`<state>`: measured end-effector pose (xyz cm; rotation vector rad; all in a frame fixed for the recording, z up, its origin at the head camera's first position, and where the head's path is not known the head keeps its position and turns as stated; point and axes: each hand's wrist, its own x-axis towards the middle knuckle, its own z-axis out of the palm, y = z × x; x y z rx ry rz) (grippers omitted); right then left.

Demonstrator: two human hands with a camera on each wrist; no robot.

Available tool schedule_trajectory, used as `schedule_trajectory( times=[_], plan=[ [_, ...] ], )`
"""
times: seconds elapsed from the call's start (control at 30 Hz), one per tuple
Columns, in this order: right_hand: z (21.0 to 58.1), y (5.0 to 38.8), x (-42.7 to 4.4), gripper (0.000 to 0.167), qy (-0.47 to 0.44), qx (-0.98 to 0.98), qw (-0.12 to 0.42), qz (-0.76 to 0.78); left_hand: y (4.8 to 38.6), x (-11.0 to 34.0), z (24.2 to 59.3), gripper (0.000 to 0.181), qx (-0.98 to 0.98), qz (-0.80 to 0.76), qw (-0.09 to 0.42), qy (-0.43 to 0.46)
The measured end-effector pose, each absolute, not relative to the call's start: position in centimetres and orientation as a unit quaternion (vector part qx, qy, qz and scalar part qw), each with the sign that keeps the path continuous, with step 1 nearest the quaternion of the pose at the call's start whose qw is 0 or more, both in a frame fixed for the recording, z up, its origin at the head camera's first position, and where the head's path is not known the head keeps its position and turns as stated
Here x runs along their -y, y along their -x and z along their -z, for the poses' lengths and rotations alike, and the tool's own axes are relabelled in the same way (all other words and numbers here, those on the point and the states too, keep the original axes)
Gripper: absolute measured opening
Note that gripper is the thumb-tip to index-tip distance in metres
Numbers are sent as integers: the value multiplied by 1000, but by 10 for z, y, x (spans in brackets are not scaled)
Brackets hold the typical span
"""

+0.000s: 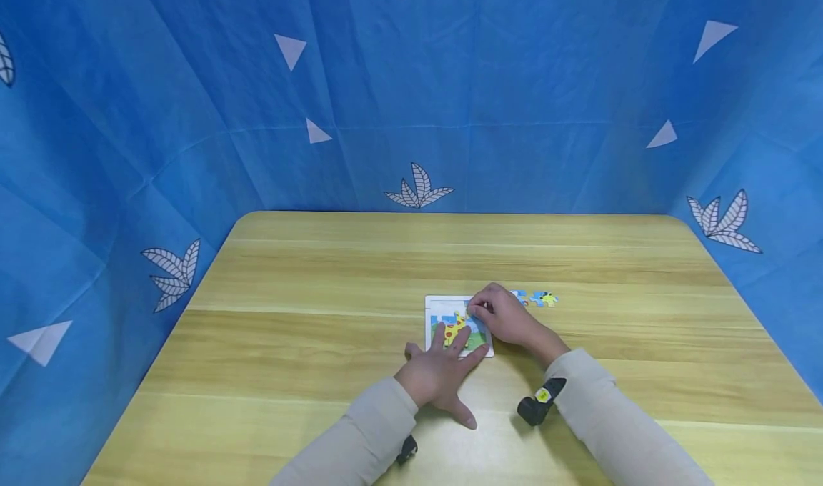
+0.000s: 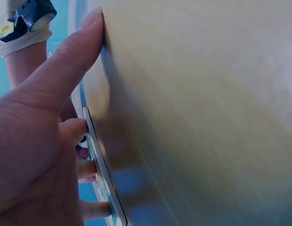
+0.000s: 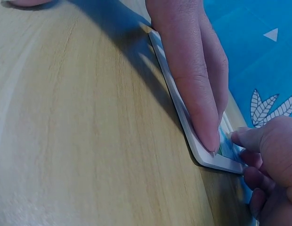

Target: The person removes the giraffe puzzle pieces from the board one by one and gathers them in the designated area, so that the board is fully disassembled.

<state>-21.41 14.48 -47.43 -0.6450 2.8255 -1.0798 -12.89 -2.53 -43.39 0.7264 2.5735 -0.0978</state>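
Note:
A white-framed jigsaw puzzle (image 1: pixel 427 307) lies on the table, showing a yellow giraffe with red spots on a blue and green ground. My left hand (image 1: pixel 439 376) rests spread over its lower part, fingertips pressing on the picture and frame, thumb stretched out to the right. At the puzzle's upper right, my right hand (image 1: pixel 508 317) pinches a puzzle piece between thumb and curled fingers, mostly hidden by them. In the right wrist view, the right thumb (image 3: pixel 247 137) reaches the picture beside the puzzle's frame (image 3: pixel 209 160).
Loose puzzle pieces (image 1: pixel 544 299) lie on the wooden table (image 1: pixel 308 329) just right of and beyond the right hand; one is partly covered by it. A blue curtain (image 1: pixel 411 78) with white leaves and triangles hangs along the table's back and sides.

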Motion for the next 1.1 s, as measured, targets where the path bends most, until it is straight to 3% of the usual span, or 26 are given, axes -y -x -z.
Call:
schedule_trajectory(
  times=[1.1],
  plan=[
    [470,211,-143,16,206,-908,40,363,130,24,432,110,-933,41,242,-262]
  ],
)
